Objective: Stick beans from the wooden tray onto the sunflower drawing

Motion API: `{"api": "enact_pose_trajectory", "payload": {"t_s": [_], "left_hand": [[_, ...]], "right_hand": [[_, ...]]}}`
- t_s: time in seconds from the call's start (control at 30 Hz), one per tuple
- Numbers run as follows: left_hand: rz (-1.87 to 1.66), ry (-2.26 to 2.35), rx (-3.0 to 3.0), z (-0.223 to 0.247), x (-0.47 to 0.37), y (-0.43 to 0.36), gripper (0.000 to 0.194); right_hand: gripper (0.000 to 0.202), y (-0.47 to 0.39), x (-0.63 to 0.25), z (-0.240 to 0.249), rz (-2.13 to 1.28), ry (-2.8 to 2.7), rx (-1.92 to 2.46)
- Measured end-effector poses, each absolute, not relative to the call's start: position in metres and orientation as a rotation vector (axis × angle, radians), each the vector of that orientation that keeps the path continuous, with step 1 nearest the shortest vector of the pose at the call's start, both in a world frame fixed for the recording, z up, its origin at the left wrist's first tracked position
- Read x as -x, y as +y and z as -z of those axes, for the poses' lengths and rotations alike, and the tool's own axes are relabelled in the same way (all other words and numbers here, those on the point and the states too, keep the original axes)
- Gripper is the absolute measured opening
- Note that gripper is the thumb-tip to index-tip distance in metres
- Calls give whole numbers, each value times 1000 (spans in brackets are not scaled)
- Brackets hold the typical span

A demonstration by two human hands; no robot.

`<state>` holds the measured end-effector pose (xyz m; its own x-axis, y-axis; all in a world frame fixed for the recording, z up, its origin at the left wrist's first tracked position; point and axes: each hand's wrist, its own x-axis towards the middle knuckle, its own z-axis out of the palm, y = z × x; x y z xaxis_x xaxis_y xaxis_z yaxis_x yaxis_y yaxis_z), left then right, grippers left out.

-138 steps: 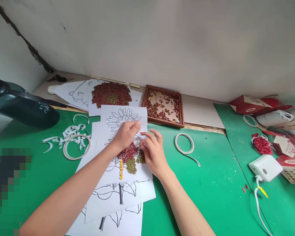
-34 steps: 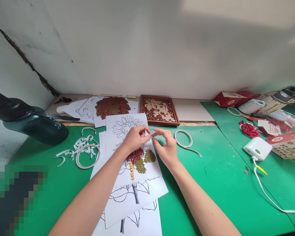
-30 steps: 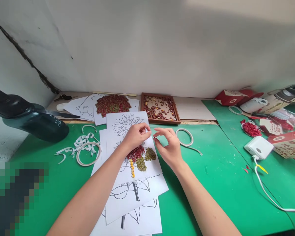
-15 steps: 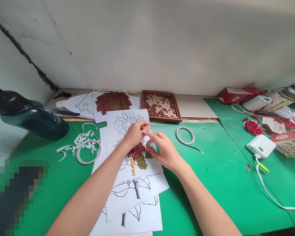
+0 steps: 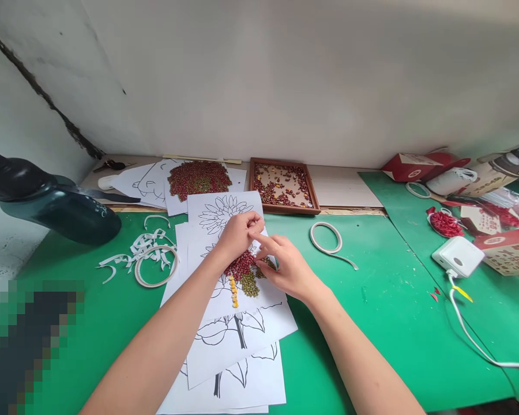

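My left hand (image 5: 243,231) is closed in a pinch above the flower drawing; what its fingertips hold, if anything, is too small to make out. Close beside it is my right hand (image 5: 289,264), its forefinger stretched toward the left fingertips and its thumb lower and apart. Beneath them lies a white sheet (image 5: 204,245) with line-drawn flowers. On it, red beans (image 5: 241,266) fill a bloom, green beans (image 5: 249,285) fill a leaf, and a row of yellow corn kernels (image 5: 234,291) forms a stem. My hands cover part of the bean picture.
A wooden tray (image 5: 315,199) of mixed beans stands behind, beside a bean-covered sheet (image 5: 199,180). Tape rolls (image 5: 341,239) and peeled white strips (image 5: 149,245) lie on the green table. A dark bottle (image 5: 75,213) is at left; a white charger (image 5: 458,256) and boxes (image 5: 512,253) at right.
My right hand has shifted slightly, its forefinger moving a little left toward my left fingertips. My left hand and the papers look almost unmoved.
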<state>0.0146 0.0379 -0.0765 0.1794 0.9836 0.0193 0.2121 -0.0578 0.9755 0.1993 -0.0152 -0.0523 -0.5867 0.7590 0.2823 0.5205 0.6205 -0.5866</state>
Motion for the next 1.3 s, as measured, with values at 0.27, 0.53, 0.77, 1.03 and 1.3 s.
{"api": "enact_pose_trajectory", "payload": {"t_s": [0.27, 0.53, 0.77, 1.03, 1.3], "left_hand": [[-993, 1236, -1514, 76, -15, 38, 20], [-989, 1281, -1551, 77, -15, 39, 25], [-1017, 1250, -1467, 77, -15, 39, 24], [-1001, 1246, -1436, 78, -13, 40, 26], [-988, 1277, -1476, 76, -14, 40, 28]], "right_hand": [[77, -15, -199, 55, -616, -2310, 1005], [41, 24, -243, 73, -159, -1743, 1377], [39, 54, -272, 91, 51, -1678, 1641], [20, 136, -274, 76, 13, -1507, 1699], [23, 154, -272, 95, 20, -1813, 1600]]}}
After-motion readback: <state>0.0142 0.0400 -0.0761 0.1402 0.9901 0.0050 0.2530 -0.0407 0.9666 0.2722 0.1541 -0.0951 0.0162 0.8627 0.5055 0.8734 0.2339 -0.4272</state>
